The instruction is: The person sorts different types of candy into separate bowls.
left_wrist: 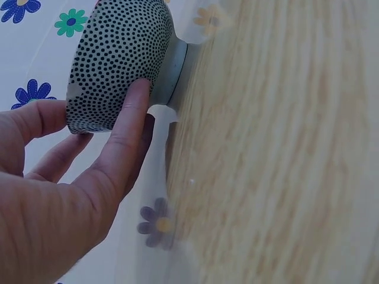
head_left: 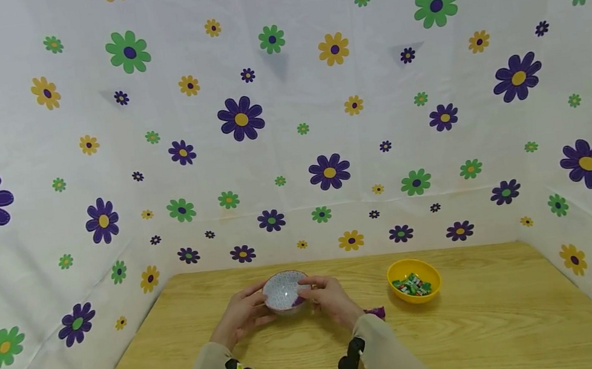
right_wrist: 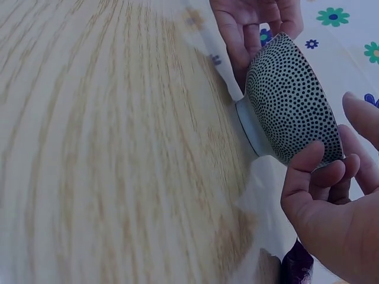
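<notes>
A small round bowl (head_left: 281, 288) is between my two hands near the table's far side. Black dots cover its pale outside (left_wrist: 112, 65), and the inside has a fine grey pattern. My left hand (head_left: 242, 315) grips the left side, thumb against the outer wall and fingers near the rim. On the right, my right hand (head_left: 333, 299) holds the rim, with fingertips over the edge and the thumb on the dotted wall (right_wrist: 290, 100). A purple patch (head_left: 299, 300) shows inside the bowl, partly behind the right fingers. Beside the right wrist lies a purple wrapped piece (head_left: 376, 312), partly covered.
A yellow bowl (head_left: 432, 278) stands to the right, holding several small green-wrapped pieces (head_left: 412, 286). The wooden table (head_left: 507, 306) is enclosed at the back and sides by a white flowered cloth (head_left: 282, 161).
</notes>
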Available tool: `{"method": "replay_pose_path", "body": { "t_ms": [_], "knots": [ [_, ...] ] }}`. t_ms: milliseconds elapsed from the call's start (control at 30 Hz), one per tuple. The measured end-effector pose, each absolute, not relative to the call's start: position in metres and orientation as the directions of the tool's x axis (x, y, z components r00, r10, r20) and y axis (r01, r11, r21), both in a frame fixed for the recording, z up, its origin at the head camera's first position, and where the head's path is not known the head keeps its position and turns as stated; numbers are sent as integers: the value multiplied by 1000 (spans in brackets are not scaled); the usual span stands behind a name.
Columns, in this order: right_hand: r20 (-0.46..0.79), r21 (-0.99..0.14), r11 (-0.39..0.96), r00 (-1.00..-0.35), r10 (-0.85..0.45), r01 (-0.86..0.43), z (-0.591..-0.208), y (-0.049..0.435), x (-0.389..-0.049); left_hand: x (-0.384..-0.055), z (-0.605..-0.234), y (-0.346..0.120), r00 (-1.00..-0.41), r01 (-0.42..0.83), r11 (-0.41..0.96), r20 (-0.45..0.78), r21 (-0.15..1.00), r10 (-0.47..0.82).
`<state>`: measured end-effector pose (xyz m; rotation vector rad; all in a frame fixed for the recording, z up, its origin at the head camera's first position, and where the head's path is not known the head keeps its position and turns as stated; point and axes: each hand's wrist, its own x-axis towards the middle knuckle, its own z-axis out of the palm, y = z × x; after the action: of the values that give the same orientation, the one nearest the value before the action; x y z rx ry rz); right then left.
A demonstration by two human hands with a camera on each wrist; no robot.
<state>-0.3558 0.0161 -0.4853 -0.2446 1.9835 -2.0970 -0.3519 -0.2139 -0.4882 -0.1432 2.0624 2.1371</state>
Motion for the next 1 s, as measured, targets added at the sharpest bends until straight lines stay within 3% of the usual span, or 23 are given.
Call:
{"method": "replay_pose_path", "body": {
  "t_ms": [267, 1000],
  "knots": [
    [-46, -988, -126, -941, -334, 93, -487, 30, -355, -353, -488, -213, -982, -185, -28, -184, 982, 53],
    [-94, -986, -111, -966, -239, 124, -468, 90, -328, -355, -488, -213, -981, -183, -6, -182, 983, 64]
  ]
}}
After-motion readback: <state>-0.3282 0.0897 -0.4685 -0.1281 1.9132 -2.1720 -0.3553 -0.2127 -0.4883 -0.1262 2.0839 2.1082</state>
